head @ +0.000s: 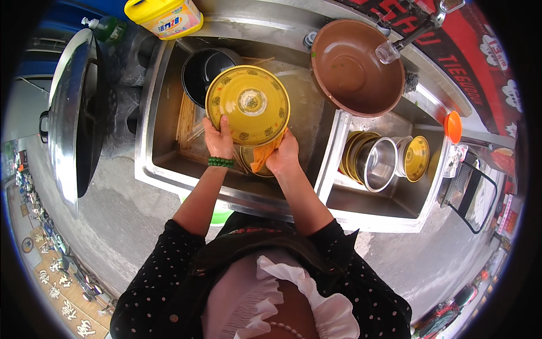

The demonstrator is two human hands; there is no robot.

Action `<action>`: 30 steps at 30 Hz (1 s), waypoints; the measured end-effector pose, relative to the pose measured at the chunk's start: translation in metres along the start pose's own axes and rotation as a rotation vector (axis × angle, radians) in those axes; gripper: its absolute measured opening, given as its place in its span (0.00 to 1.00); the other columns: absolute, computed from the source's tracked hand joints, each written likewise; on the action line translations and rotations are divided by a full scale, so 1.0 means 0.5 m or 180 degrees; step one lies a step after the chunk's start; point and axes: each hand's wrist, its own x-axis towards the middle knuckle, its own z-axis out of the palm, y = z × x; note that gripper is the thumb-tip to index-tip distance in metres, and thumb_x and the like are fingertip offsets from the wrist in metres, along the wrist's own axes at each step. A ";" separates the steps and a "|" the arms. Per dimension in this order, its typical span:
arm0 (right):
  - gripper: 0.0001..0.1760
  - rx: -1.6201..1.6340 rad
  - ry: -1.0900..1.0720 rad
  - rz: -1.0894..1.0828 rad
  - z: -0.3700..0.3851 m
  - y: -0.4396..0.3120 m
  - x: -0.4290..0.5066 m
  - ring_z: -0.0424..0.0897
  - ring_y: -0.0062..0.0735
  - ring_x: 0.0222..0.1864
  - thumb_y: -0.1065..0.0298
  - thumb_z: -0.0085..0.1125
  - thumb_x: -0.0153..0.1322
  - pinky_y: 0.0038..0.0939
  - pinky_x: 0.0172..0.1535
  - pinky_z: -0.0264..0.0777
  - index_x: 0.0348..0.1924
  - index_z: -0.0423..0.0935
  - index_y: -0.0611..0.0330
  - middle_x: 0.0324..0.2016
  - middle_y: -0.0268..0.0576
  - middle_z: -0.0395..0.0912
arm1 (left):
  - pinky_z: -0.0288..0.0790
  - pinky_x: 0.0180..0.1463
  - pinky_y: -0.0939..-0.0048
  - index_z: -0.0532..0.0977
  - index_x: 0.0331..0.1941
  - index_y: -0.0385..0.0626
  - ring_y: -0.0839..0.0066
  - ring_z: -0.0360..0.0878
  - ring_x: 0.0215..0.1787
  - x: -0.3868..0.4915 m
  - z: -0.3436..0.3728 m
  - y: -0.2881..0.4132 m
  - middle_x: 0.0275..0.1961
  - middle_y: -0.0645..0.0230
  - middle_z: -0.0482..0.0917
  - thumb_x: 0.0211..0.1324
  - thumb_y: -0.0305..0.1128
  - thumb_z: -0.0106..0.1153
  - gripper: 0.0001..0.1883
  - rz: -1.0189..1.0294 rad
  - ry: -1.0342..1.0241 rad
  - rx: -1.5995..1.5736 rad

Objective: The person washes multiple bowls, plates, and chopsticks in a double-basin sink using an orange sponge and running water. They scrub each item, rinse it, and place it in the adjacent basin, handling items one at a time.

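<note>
My left hand grips the near left rim of a yellow patterned bowl, its thumb lying over the edge. The bowl is tilted with its round foot facing me. At the lower right rim my right hand holds an orange cloth against it; the fingers behind the bowl are hidden. Below, partly covered by the cloth, another yellow dish lies in the large steel sink basin. A black pot sits behind the bowl at the left, beside a bundle of wooden chopsticks.
A brown plastic basin rests over the sink's back right part, beneath a faucet. The smaller right basin holds a steel bowl and several yellow bowls. A yellow detergent jug and large metal lid stand left.
</note>
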 end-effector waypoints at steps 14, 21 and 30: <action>0.20 -0.4521 -0.0121 -0.1248 -0.169 0.016 0.203 0.78 0.44 0.53 0.60 0.52 0.75 0.37 0.56 0.70 0.56 0.75 0.61 0.49 0.51 0.79 | 0.57 0.28 0.83 0.70 0.50 0.36 0.90 0.59 0.13 -0.081 -0.068 -0.032 0.22 0.77 0.68 0.74 0.39 0.41 0.17 -0.4111 -0.2927 -0.3989; 0.14 -0.7198 -0.0618 -0.0628 -0.254 0.057 0.233 0.81 0.47 0.46 0.68 0.60 0.69 0.42 0.51 0.74 0.46 0.79 0.63 0.42 0.50 0.82 | 0.57 0.28 0.84 0.71 0.49 0.36 0.91 0.58 0.12 -0.078 -0.101 -0.030 0.21 0.78 0.67 0.74 0.38 0.40 0.17 -0.3875 -0.2943 -0.4232; 0.23 -0.2110 -0.1233 -0.0004 -0.033 -0.052 0.047 0.77 0.25 0.49 0.69 0.64 0.69 0.26 0.53 0.69 0.56 0.74 0.65 0.47 0.40 0.79 | 0.55 0.26 0.83 0.72 0.39 0.42 0.90 0.55 0.12 -0.068 -0.135 -0.080 0.18 0.80 0.67 0.72 0.39 0.46 0.12 -0.3908 -0.2363 -0.3530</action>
